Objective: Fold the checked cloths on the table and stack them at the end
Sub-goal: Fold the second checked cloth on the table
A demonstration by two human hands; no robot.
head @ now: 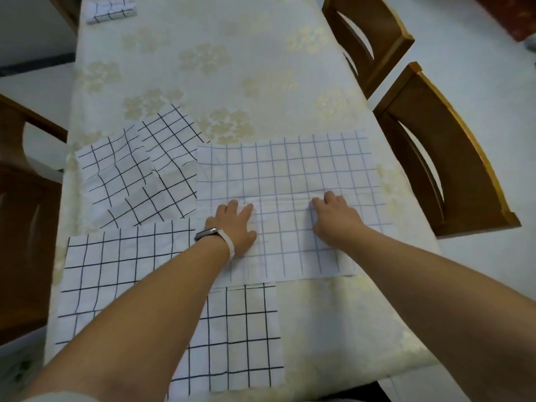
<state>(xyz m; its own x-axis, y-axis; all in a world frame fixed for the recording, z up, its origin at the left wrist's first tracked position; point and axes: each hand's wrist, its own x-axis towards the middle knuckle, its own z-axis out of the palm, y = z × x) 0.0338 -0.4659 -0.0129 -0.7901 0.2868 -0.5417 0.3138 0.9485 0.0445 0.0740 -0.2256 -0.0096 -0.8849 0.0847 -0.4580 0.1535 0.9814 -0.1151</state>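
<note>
Left hand [235, 224]: flat, fingers straight, pressing the blue-checked cloth [290, 169].
Right hand [333, 220]: flat on the same cloth.
Blue-checked cloth: spread near the right edge of the table [232, 68].
Folded cloth [111, 8]: far left corner.

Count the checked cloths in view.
4: a folded cloth at the far left corner; a crumpled cloth mid-left, possibly two overlapping; a pale-lined cloth under the left hand and right hand; a black-lined cloth nearest.

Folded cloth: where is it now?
In the head view, the folded cloth lies at the far left corner of the table, well beyond the crumpled cloth.
</note>
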